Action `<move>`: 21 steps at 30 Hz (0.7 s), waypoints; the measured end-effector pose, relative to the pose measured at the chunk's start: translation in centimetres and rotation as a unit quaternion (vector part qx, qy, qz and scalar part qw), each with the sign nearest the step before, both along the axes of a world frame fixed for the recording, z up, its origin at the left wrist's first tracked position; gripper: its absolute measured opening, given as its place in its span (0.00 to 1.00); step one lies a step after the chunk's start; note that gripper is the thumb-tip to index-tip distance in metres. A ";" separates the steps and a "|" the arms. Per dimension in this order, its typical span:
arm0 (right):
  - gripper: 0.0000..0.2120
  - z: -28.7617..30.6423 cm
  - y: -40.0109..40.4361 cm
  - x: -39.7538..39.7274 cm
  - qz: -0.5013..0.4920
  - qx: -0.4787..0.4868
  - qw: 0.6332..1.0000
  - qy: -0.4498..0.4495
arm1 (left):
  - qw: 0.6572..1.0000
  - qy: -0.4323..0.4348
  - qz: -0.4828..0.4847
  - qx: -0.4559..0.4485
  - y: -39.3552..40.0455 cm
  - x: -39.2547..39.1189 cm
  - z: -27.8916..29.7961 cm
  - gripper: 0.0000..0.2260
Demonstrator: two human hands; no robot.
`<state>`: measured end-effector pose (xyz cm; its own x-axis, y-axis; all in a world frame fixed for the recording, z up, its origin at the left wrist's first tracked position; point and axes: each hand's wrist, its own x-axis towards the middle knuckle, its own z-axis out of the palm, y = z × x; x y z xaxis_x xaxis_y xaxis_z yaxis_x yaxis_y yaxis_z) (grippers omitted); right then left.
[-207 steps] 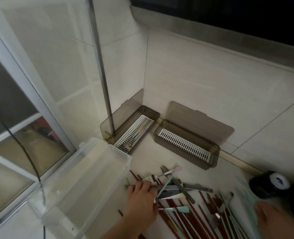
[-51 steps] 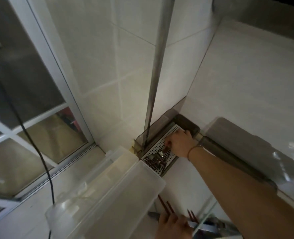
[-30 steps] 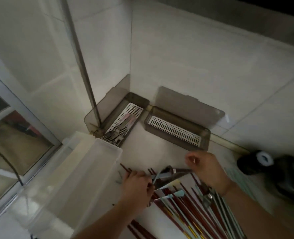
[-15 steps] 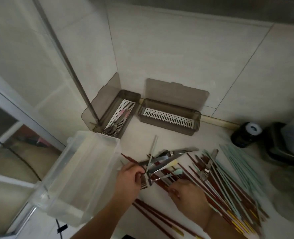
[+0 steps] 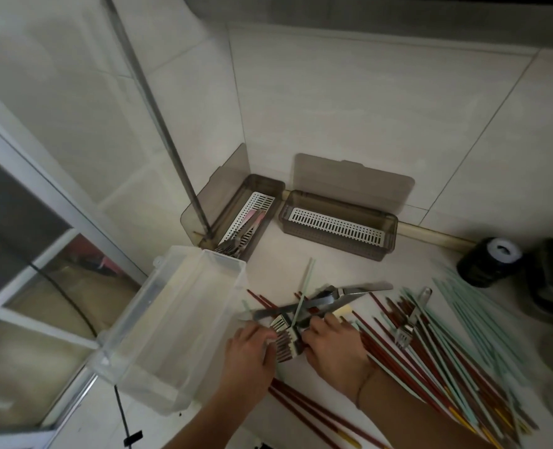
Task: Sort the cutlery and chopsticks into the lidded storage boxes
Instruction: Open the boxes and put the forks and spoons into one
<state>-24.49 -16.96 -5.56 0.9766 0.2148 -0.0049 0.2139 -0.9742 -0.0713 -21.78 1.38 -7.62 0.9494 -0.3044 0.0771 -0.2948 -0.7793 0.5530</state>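
Two smoky lidded boxes stand open in the corner. The left box (image 5: 270, 189) holds several forks on its white grate; the right box (image 5: 387, 236) shows only a bare white grate. A heap of forks (image 5: 286, 343), knives (image 5: 361, 288) and red and mint chopsticks (image 5: 430, 358) lies on the counter. My left hand (image 5: 249, 353) and my right hand (image 5: 333, 348) meet over the forks, fingers curled around the bunch from either side. A mint-handled piece (image 5: 304, 291) sticks up out of the bunch.
A clear plastic tub (image 5: 171, 322) sits at the counter's left edge by the window. A metal pole (image 5: 158, 115) runs down into the corner beside the left box. A black round container (image 5: 489, 260) and a dark appliance (image 5: 550, 280) stand at the right.
My right hand left the left box after putting cutlery in it and came back to the heap. Both hands now close around a bunch of forks.
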 end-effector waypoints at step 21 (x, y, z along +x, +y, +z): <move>0.04 4.2 -2.1 7.7 0.021 0.223 0.973 -0.060 | 0.899 0.092 0.120 -0.411 -2.3 4.2 3.8 0.11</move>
